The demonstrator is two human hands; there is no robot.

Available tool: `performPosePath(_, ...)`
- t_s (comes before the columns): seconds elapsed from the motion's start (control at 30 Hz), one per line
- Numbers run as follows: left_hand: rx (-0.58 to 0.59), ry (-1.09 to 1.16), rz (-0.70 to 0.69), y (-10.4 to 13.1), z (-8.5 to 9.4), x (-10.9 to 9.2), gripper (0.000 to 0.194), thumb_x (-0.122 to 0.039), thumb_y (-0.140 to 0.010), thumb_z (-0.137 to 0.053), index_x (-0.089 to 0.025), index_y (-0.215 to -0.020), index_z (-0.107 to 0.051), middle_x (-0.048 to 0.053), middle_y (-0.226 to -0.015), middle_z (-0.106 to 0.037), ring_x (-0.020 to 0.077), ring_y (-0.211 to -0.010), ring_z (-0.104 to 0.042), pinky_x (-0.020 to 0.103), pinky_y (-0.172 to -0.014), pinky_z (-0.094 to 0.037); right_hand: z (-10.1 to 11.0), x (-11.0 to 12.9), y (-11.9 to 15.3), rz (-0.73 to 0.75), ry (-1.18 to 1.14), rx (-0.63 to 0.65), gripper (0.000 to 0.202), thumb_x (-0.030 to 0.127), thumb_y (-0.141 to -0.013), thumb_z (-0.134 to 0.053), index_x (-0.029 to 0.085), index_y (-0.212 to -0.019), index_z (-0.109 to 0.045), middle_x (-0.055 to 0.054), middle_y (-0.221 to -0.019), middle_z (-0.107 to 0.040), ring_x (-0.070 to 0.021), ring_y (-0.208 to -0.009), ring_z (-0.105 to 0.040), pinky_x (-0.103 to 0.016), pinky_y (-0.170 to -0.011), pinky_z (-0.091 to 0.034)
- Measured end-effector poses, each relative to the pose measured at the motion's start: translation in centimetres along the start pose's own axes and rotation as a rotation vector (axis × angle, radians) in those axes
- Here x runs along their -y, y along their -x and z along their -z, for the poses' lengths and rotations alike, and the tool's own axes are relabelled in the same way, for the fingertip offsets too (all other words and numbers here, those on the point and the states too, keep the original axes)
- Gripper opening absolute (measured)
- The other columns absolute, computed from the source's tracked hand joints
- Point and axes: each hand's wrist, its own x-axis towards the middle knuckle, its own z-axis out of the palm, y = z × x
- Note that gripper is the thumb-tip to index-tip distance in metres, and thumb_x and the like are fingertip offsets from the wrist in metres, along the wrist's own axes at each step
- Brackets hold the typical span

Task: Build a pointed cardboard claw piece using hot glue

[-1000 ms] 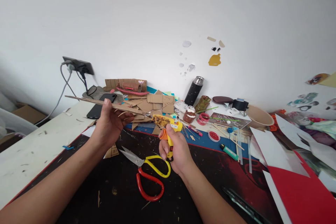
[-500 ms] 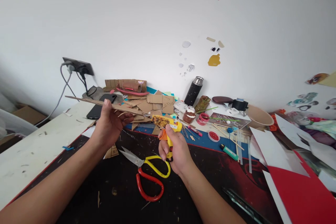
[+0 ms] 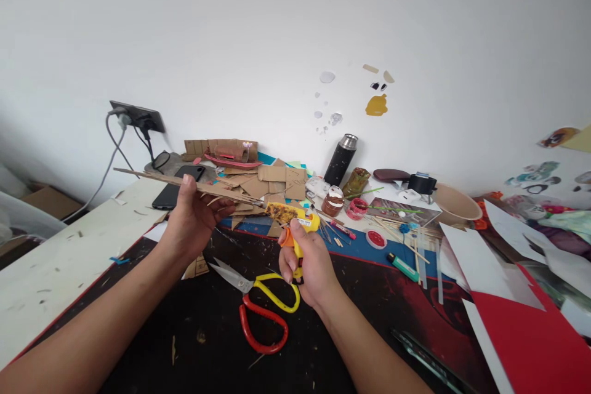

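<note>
Between the thumb and fingers of my left hand (image 3: pixel 192 221) is a long, thin cardboard strip (image 3: pixel 154 177), held nearly level above the table. My right hand (image 3: pixel 307 255) is wrapped round the handle of a yellow glue gun (image 3: pixel 302 220) with an orange trigger and brown stains on its barrel. The gun's nozzle meets or nearly meets the strip's right end; I cannot tell if they touch. Below the hands, a pair of scissors (image 3: pixel 247 286) with one red and one yellow handle lies with its blades slightly apart on the dark mat (image 3: pixel 212 351).
Cardboard scraps (image 3: pixel 272 181) and a small pink boat model (image 3: pixel 233 157) are piled against the wall. Farther right stand a black flask (image 3: pixel 341 160) and paint jars (image 3: pixel 332 202). A green-handled cutter (image 3: pixel 404 268), a red sheet (image 3: pixel 530 345) and a phone (image 3: pixel 178 188) lie around.
</note>
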Motion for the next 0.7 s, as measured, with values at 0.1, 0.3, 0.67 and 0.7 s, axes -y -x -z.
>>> performPosePath(0.1,0.005,-0.003,-0.004,0.05,-0.1,-0.11,0.071,-0.078,-0.061,-0.1,-0.019,-0.093,-0.077,0.002,-0.082,-0.085,0.0233,-0.071,-0.083,0.034,-0.069,-0.07,-0.03,-0.07,-0.04,0.005,0.001,0.002,0.07,0.086,-0.08,-0.084,0.019,-0.077,-0.067,0.01,-0.041,-0.042,-0.0091,-0.032,-0.043,-0.02,-0.037,-0.028)
performPosePath(0.3,0.018,-0.001,-0.012,0.02,-0.16,-0.17,0.072,-0.077,-0.058,-0.102,-0.02,-0.093,-0.076,0.001,-0.077,-0.083,0.0231,-0.069,-0.081,0.035,-0.068,-0.071,-0.01,-0.05,-0.06,0.005,0.004,0.007,0.069,0.086,-0.079,-0.085,0.019,-0.075,-0.065,0.01,-0.041,-0.041,-0.0089,-0.031,-0.042,-0.02,-0.036,-0.028)
performPosePath(0.67,0.039,0.008,-0.017,-0.17,0.24,0.13,0.063,-0.076,-0.069,-0.097,-0.022,-0.093,-0.078,0.003,-0.082,-0.086,0.0245,-0.071,-0.082,0.037,-0.069,-0.07,-0.09,-0.07,0.05,0.006,0.015,-0.007,0.071,0.087,-0.078,-0.085,0.02,-0.073,-0.064,0.01,-0.04,-0.041,-0.0087,-0.031,-0.041,-0.02,-0.036,-0.026)
performPosePath(0.7,0.04,0.009,-0.018,-0.17,0.24,0.13,0.063,-0.076,-0.07,-0.097,-0.021,-0.094,-0.078,0.003,-0.082,-0.086,0.0243,-0.071,-0.082,0.036,-0.07,-0.07,-0.1,-0.08,0.05,0.004,0.015,-0.008,0.071,0.087,-0.077,-0.085,0.02,-0.073,-0.063,0.01,-0.04,-0.04,-0.0087,-0.031,-0.041,-0.02,-0.036,-0.026)
